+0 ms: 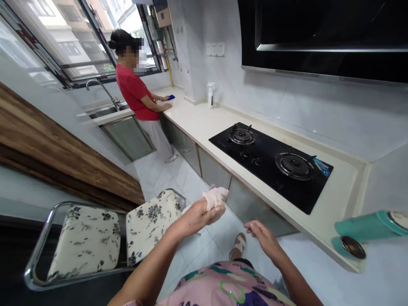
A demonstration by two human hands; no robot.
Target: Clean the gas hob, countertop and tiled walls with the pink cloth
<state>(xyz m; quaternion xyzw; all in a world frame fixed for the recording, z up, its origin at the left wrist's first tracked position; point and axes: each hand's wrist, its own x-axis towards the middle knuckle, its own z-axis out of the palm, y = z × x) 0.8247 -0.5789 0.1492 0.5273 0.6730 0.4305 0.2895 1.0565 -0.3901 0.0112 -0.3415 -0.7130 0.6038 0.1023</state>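
Observation:
My left hand is closed around a pale, crumpled cloth, held up in front of the counter's lower cabinet doors. My right hand hangs open just to the right of it, fingers loosely spread, holding nothing. Both hands are in the air above the tiled floor, a little short of the cream countertop and its black two-burner gas hob.
A folding chair with floral cushions stands at my left. Teal containers sit at the counter's right end. A white spray bottle stands at the back wall. Another person in a red top works at the far counter near the sink.

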